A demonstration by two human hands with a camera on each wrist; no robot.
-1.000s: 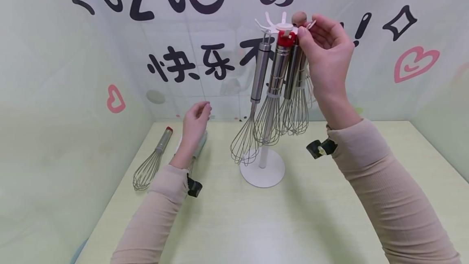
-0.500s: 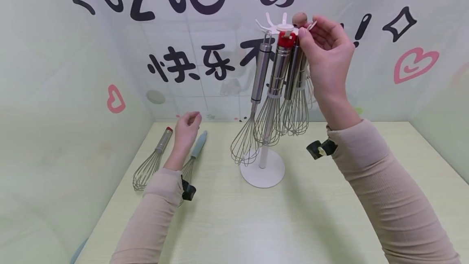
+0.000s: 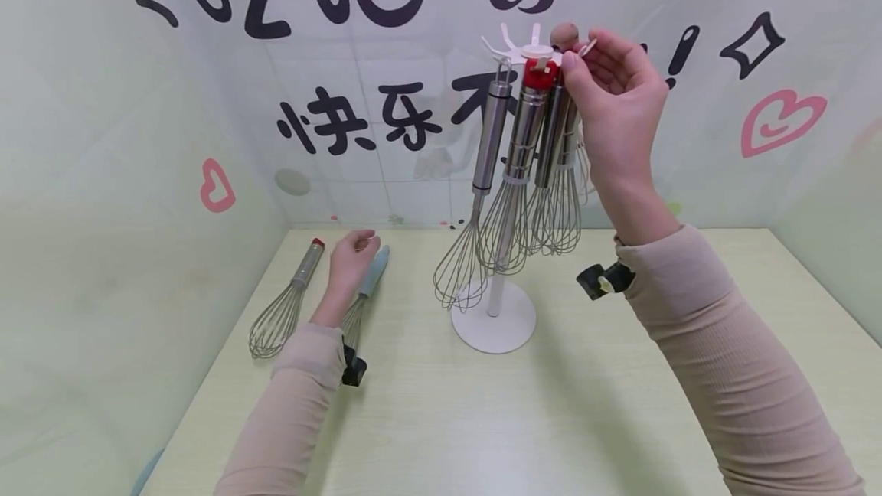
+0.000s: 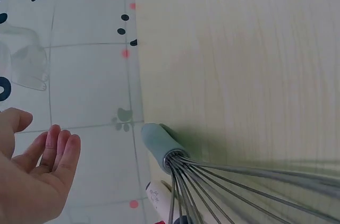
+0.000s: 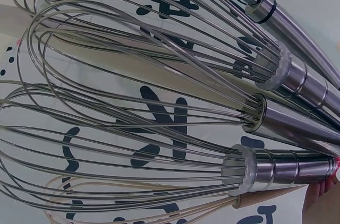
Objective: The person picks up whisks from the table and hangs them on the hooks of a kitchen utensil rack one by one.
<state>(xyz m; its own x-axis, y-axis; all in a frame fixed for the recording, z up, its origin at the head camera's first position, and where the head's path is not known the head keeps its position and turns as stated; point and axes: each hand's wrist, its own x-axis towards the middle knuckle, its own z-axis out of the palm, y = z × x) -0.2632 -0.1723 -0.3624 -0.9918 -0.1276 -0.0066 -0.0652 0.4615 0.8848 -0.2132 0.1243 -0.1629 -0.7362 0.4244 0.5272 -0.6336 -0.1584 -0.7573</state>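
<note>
My right hand (image 3: 623, 98) is at the top of a white whisk stand (image 3: 501, 331), thumb and fingers pinching one of its hooks (image 3: 587, 47). Several steel whisks hang there, among them one with a red-topped handle (image 3: 530, 117) and a slim one (image 3: 491, 136). A wooden-handled whisk (image 5: 265, 197) hangs nearest that hand in the right wrist view. My left hand (image 3: 353, 270) hovers over the table's far left, fingers loosely bent and holding nothing. Just beside it lies a whisk with a pale blue handle (image 3: 374, 270), seen also in the left wrist view (image 4: 162, 144).
A steel whisk with a red end (image 3: 292, 297) lies at the left table side. A white handle (image 4: 161, 198) shows beneath the blue-handled whisk in the left wrist view. A printed cloth wall (image 3: 413, 98) stands behind the table (image 3: 468, 419).
My left hand has moved left and down toward the blue-handled whisk, uncovering its handle. My right hand has stayed at the stand's hook.
</note>
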